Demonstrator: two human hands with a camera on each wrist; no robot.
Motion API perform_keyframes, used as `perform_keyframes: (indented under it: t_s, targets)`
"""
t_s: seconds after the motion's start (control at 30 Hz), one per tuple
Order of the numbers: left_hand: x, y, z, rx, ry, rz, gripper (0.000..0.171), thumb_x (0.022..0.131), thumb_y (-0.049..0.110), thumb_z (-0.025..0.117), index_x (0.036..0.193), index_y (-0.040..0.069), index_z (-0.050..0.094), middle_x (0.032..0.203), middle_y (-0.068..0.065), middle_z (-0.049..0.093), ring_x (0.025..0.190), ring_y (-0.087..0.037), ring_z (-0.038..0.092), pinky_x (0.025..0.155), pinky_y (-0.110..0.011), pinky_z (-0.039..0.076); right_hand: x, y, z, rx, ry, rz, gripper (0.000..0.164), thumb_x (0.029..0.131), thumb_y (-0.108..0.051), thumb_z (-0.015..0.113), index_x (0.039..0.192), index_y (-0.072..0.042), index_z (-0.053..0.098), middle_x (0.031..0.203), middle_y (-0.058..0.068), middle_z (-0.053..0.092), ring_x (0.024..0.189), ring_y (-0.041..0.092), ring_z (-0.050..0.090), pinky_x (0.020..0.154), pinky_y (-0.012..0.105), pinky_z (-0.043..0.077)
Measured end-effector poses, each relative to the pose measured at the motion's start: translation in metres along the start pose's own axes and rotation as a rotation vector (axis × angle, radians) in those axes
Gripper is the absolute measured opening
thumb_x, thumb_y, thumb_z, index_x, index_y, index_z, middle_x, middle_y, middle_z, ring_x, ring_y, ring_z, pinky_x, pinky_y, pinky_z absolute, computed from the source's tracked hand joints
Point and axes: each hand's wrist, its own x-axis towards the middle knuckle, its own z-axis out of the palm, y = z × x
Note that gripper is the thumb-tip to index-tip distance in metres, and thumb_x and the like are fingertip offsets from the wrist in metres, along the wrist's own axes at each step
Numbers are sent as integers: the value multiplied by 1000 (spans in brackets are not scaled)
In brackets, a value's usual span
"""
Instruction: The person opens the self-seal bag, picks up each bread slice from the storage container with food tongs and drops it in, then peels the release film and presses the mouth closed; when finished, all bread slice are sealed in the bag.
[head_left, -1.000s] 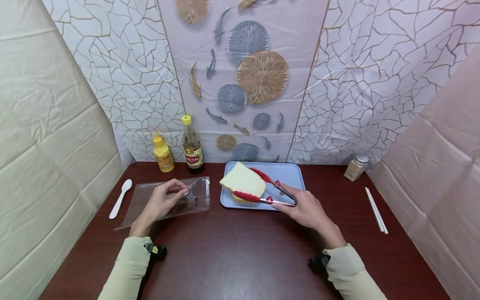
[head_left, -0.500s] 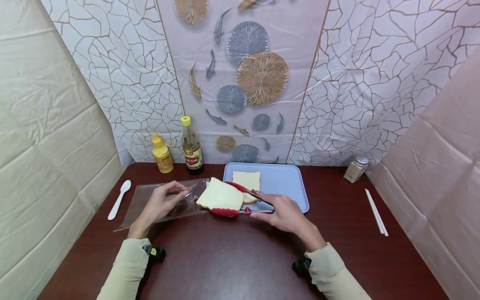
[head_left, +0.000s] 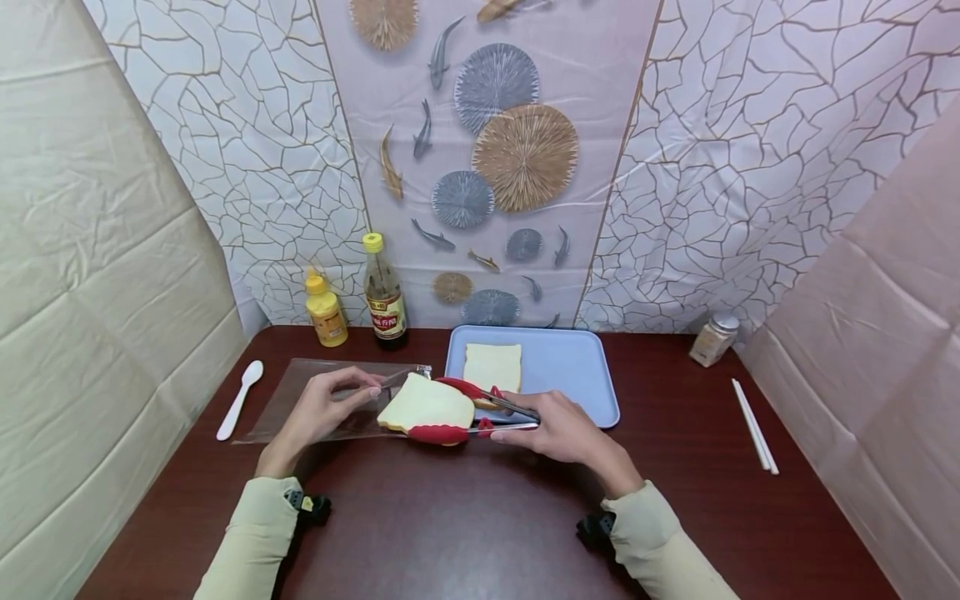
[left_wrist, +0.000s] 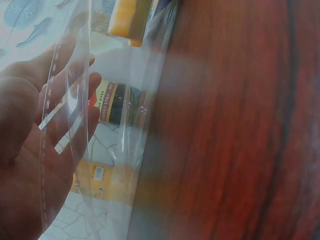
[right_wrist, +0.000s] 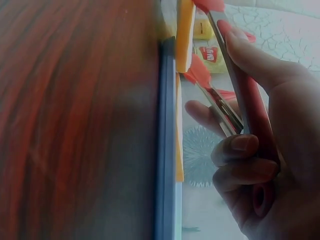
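Note:
In the head view my left hand (head_left: 327, 406) pinches the upper layer of a clear plastic bag (head_left: 296, 412) near its mouth, lifting the film. The film stands up before the fingers in the left wrist view. My right hand (head_left: 558, 427) grips a pair of red-tipped metal tongs (head_left: 517, 406), fingers curled round the handles in the right wrist view. Between the tong tips is a white bread slice (head_left: 427, 406) with a yellow crust. Its left end overlaps the bag's mouth. Another bread slice (head_left: 492, 367) lies on the blue tray (head_left: 566, 375), partly hidden by the tongs.
Behind the bag stand a yellow squeeze bottle (head_left: 327, 315) and a dark sauce bottle (head_left: 386, 304). A white spoon (head_left: 238, 402) lies at the left, white chopsticks (head_left: 753, 427) at the right. A small spice jar (head_left: 713, 339) is at the back right of the table (head_left: 480, 517).
The tongs carried the bread slice left, off the tray to the bag's mouth, uncovering the slice beneath. The bag's mouth edge has shifted slightly right and its film has lifted.

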Motion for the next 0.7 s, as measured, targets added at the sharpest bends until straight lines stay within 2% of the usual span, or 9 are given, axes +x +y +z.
perform_keyframes:
  t_s: [0.1, 0.3, 0.37, 0.5, 0.63, 0.7]
  targets:
    - [0, 0, 0, -6, -11, 12, 18, 104, 25, 76, 112, 9, 79, 120, -2, 82, 115, -10, 76, 103, -47, 61, 5, -2, 3, 9, -8, -7, 79, 89, -67, 81, 153, -24, 63, 107, -3, 80, 89, 14, 67, 75, 29, 54]
    - [0, 0, -1, -36, -14, 37, 7, 106, 14, 72, 111, 10, 73, 119, -8, 82, 114, -21, 78, 95, -23, 60, 18, -7, 11, -11, 12, -30, 78, 89, -69, 79, 153, -26, 63, 128, 2, 79, 105, 16, 70, 86, 35, 57]
    - [0, -1, -1, -35, -5, 27, 6, 105, 13, 72, 112, 13, 73, 118, -7, 81, 112, -22, 78, 92, -21, 59, 22, -9, 14, -12, 16, -42, 78, 89, -69, 79, 153, -27, 63, 139, 3, 76, 113, 17, 72, 92, 39, 59]
    - [0, -1, -1, -27, 11, -8, 8, 105, 15, 73, 113, 15, 72, 117, -5, 81, 110, -24, 79, 87, -24, 60, 29, -14, 18, -6, 6, -54, 78, 89, -68, 80, 154, -30, 61, 151, -1, 68, 125, 15, 69, 103, 43, 60]
    - [0, 1, -3, -25, 25, -16, 8, 105, 16, 73, 113, 15, 71, 117, -8, 81, 110, -24, 78, 90, -20, 60, 35, -20, 20, -3, -14, -65, 78, 89, -66, 81, 155, -30, 60, 152, -2, 67, 128, 14, 67, 106, 45, 58]
    - [1, 2, -5, -7, 30, 2, 8, 105, 17, 73, 113, 16, 72, 116, -8, 81, 109, -22, 78, 92, -19, 59, 38, -23, 20, -11, -16, -76, 78, 90, -66, 80, 155, -29, 60, 151, -2, 68, 127, 14, 68, 106, 45, 58]
